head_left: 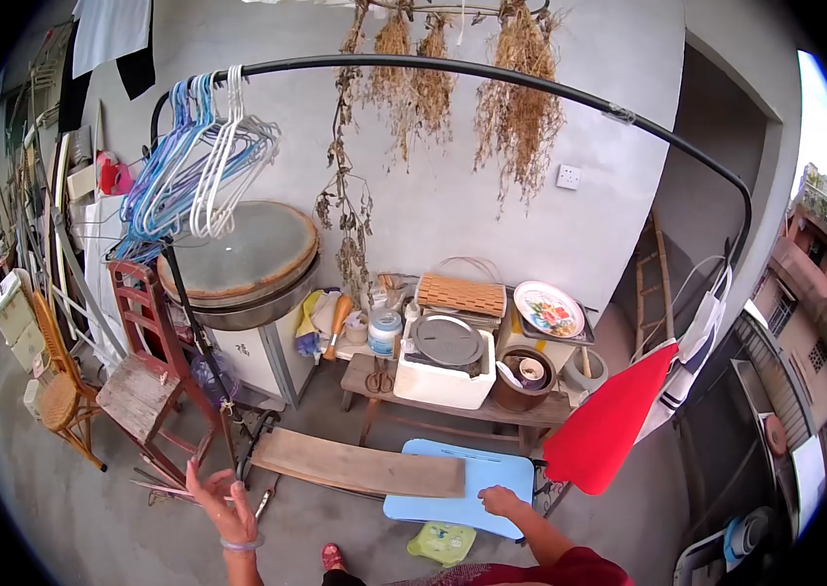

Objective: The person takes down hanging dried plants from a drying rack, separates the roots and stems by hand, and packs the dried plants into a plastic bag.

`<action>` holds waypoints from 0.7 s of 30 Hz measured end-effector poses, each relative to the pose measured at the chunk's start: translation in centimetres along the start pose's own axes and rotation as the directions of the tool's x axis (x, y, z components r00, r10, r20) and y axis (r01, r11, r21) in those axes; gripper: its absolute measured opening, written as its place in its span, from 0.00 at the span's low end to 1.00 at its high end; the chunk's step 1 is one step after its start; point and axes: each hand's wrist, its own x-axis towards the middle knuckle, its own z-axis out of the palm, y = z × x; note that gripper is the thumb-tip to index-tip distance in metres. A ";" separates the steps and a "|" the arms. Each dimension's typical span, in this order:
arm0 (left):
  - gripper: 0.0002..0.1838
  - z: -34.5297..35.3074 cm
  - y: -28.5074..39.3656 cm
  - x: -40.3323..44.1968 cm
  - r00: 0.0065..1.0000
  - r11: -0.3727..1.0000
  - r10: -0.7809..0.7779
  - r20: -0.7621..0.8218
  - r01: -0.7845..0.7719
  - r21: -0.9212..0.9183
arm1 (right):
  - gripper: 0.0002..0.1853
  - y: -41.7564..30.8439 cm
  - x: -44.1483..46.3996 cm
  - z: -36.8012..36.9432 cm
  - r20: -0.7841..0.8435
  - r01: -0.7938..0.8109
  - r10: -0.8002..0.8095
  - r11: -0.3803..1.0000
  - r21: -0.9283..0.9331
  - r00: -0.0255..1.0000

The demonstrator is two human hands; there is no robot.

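Note:
My left hand is raised at the lower left, palm up and fingers apart, with nothing in it and a bracelet on the wrist. It is below the left end of a wooden board. My right hand is closed over the light blue tabletop; whatever its fingers may hold is hidden. The board's right end lies over the blue top. Below them, a green and white plastic item is on the floor.
A black rack frame arches overhead with hangers and a red cloth. Behind stands a bench bearing a white foam box and pots. A red wooden chair stands left.

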 end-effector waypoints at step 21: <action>0.20 0.8 3.5 20.7 0.904 0.648 0.398 0.159 -0.154 -0.746 | 0.07 -14.1 4.9 -26.6 -0.825 0.141 0.028 0.982 0.130 0.565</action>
